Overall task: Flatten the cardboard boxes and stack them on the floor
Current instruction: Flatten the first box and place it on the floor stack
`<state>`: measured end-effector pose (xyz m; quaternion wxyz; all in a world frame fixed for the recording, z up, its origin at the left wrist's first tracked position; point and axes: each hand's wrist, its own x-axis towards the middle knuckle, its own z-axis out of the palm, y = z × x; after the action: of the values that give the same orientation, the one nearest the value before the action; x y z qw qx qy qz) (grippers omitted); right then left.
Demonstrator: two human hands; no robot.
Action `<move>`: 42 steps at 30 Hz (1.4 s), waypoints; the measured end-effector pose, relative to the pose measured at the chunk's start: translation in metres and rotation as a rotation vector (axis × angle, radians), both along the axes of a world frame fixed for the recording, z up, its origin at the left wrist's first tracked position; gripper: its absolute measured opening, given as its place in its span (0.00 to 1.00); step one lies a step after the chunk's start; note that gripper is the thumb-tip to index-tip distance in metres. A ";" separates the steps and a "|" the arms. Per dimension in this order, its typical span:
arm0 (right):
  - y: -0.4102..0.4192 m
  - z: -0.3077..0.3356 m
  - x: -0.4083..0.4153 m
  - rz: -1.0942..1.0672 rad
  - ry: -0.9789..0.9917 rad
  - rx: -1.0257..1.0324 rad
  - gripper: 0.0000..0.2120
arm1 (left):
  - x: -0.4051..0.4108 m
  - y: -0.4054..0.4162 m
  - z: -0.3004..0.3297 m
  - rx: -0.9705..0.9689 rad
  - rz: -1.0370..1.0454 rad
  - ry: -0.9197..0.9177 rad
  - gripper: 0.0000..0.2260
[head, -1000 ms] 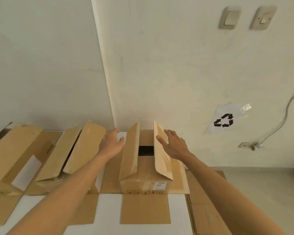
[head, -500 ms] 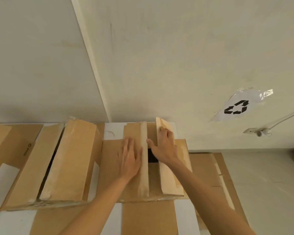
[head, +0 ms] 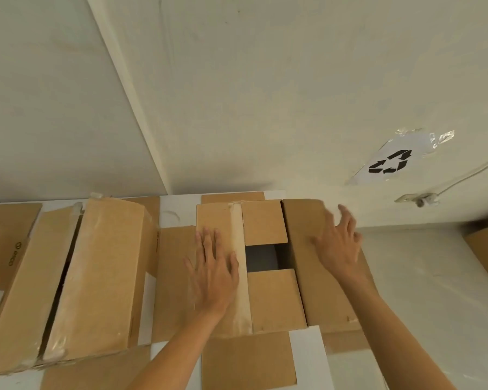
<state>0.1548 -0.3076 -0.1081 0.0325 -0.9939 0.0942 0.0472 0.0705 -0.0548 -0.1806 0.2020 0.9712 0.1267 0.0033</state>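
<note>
2 cardboard boxes stand side by side on the white table (head: pixel 307 350) against the wall: the centre box (head: pixel 268 294) and the left box (head: pixel 93 280). The left hand (head: pixel 213 273) presses flat, fingers straight, on the centre box's left flap, while the right hand (head: pixel 340 246) rests with relaxed fingers on its right flap, gripping nothing.

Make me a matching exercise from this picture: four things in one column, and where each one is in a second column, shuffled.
1. left hand
2. right hand
3. recycling sign
4. taped box

A. stuck on the wall
B. flat on the left flap of the middle box
C. on the right flap of the middle box
D. left of the middle box

Pairs: 1-B, 2-C, 3-A, 4-D
</note>
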 end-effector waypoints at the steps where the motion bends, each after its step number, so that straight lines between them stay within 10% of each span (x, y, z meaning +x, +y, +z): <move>1: 0.002 -0.015 -0.002 0.025 0.053 0.065 0.29 | 0.000 0.000 0.001 0.005 0.000 -0.002 0.30; 5: 0.030 -0.044 -0.011 -0.075 0.268 0.713 0.41 | 0.000 -0.001 0.004 0.023 0.004 -0.006 0.32; 8: 0.044 -0.047 -0.017 -0.089 0.300 0.863 0.32 | 0.001 -0.003 0.008 0.081 -0.001 0.020 0.45; 13: 0.039 -0.054 -0.019 -0.073 0.223 0.831 0.36 | 0.004 -0.003 0.023 0.111 -0.034 0.190 0.57; 20: 0.042 -0.055 -0.024 -0.075 0.162 0.750 0.35 | 0.025 0.033 0.117 -0.467 0.173 0.197 0.30; 28: 0.041 -0.069 -0.021 0.062 -0.042 0.541 0.32 | 0.007 0.093 0.086 0.410 -0.032 0.224 0.38; 38: 0.040 -0.063 -0.001 0.603 -0.099 0.176 0.40 | -0.004 0.076 0.004 -0.220 0.088 0.151 0.32; 42: 0.042 -0.049 0.027 0.666 -0.252 0.166 0.27 | -0.006 0.080 -0.003 -0.326 0.109 0.113 0.31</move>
<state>0.1822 -0.2654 -0.1567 0.1073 -0.9621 -0.2435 -0.0601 0.0643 0.0252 -0.1841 0.3490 0.9159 0.1890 -0.0609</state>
